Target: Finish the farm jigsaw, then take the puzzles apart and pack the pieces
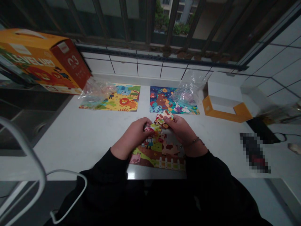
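A farm-scene jigsaw puzzle [162, 153] lies on the white counter [80, 138] right in front of me. My left hand [133, 136] is curled at its upper left edge, fingers closed on a small puzzle piece [147, 128]. My right hand [182, 131] pinches a clump of joined puzzle pieces [163, 119] lifted above the puzzle's top edge. Both hands nearly meet over the puzzle.
Two finished puzzles lie further back: a yellow lion puzzle [119, 99] and a blue bear puzzle [164, 100], each partly under a clear plastic bag [188, 86]. An orange puzzle box [39, 59] sits back left, an open orange tray [225, 110] right, a sink [28, 122] left.
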`<state>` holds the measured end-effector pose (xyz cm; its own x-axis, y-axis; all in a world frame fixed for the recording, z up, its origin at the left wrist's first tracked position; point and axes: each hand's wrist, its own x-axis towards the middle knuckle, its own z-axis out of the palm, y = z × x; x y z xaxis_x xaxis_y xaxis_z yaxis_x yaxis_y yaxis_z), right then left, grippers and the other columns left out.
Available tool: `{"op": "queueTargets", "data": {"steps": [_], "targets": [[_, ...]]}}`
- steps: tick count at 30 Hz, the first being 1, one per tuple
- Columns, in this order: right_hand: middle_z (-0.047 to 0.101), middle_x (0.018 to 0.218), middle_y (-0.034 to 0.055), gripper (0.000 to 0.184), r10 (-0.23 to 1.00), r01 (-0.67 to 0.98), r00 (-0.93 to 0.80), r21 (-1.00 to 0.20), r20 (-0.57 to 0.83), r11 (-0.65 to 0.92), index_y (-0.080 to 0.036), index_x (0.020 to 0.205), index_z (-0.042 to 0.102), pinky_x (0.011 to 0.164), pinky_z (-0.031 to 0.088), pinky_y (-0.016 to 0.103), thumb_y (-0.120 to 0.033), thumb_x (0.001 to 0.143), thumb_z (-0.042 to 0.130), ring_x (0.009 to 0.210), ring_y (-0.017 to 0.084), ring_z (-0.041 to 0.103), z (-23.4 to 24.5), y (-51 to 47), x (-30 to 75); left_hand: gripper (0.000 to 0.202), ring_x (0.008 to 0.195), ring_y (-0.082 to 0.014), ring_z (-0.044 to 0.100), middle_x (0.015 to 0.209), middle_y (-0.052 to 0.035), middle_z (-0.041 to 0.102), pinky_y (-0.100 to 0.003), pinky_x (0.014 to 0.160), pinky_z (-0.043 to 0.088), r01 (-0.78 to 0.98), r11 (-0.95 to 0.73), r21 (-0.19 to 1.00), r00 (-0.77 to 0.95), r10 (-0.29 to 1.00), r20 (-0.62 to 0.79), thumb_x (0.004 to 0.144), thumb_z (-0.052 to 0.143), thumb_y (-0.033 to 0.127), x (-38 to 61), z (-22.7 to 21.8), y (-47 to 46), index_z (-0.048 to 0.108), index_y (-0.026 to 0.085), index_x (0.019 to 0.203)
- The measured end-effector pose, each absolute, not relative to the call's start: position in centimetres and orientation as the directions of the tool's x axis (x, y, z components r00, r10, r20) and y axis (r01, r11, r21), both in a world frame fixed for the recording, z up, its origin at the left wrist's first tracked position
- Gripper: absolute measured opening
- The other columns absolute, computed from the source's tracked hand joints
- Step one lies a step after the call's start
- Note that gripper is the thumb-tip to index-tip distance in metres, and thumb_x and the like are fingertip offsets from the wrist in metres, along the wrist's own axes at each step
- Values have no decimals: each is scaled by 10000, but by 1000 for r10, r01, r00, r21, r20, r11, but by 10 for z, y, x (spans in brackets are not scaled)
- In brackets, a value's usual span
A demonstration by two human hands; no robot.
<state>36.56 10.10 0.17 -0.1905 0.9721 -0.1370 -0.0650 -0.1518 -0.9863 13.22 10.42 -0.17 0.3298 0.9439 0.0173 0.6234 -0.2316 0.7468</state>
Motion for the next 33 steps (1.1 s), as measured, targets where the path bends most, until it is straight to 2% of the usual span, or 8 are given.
{"op": "queueTargets", "data": {"steps": [3, 8, 12, 16, 19, 21, 27, 33], "targets": [[841, 1103, 65, 552, 951, -57, -270, -983, -153, -175, -233, 1183, 752, 922, 636, 394, -633, 825, 879, 1016, 268, 788, 0, 99, 366, 156, 810, -213, 693, 928, -36, 785, -347, 756, 517, 477, -89, 874, 280, 958, -55, 938, 733, 274, 134, -1, 104, 737, 222, 1085], [843, 1084, 59, 546, 951, -32, -275, -987, -143, -157, -230, 1180, 750, 878, 642, 383, -591, 803, 909, 965, 254, 788, -2, 99, 365, 252, 789, -189, 715, 1019, -69, 818, -332, 737, 555, 167, 35, 985, 317, 944, -88, 999, 644, 321, 138, -1, 105, 734, 213, 1208], [843, 1107, 72, 558, 983, -70, -112, -986, -142, -151, -242, 1203, 730, 875, 653, 392, -600, 809, 898, 969, 259, 801, 0, 103, 366, 284, 899, -221, 732, 1049, -83, 795, -385, 847, 594, 265, -54, 963, 210, 978, -3, 1019, 637, 361, 142, 0, 107, 714, 205, 1244], [833, 1178, 95, 608, 993, -122, 77, -990, -86, -76, -242, 1238, 710, 882, 660, 397, -645, 812, 872, 1030, 272, 806, 0, 107, 367, 319, 1141, -315, 662, 1175, -142, 724, -483, 1049, 536, 688, -343, 639, 277, 939, 205, 982, 754, 446, 155, -1, 108, 745, 174, 1148], [833, 1179, 90, 622, 993, -102, 105, -993, -61, -51, -247, 1239, 707, 871, 664, 390, -667, 807, 862, 1061, 277, 805, -2, 109, 367, 415, 1162, -358, 616, 1211, -169, 677, -501, 1033, 523, 820, -418, 391, 382, 908, 171, 913, 843, 510, 167, -4, 108, 737, 161, 1110], [836, 1167, 80, 604, 993, -88, 96, -994, -72, -64, -245, 1214, 715, 868, 661, 379, -656, 801, 872, 1043, 270, 806, -3, 109, 368, 411, 1171, -363, 605, 1234, -169, 661, -495, 1020, 521, 847, -406, 344, 382, 914, 140, 894, 871, 480, 171, -5, 110, 721, 165, 1111], [846, 1075, 76, 554, 992, -11, -30, -992, -123, -124, -224, 1189, 743, 778, 632, 348, -613, 819, 878, 902, 246, 792, -1, 104, 372, 473, 1142, -316, 645, 1210, -113, 696, -437, 1017, 517, 765, -286, 578, 291, 953, 86, 812, 909, 234, 159, -8, 117, 647, 197, 1205], [834, 1110, 89, 522, 995, 238, -76, -970, -72, -52, -200, 1205, 759, 823, 613, 369, -555, 838, 869, 911, 242, 763, -1, 104, 372, 412, 892, -223, 699, 962, -13, 735, -349, 837, 525, 549, -172, 818, 267, 963, 23, 877, 619, 88, 148, -5, 114, 633, 254, 1254]]}}
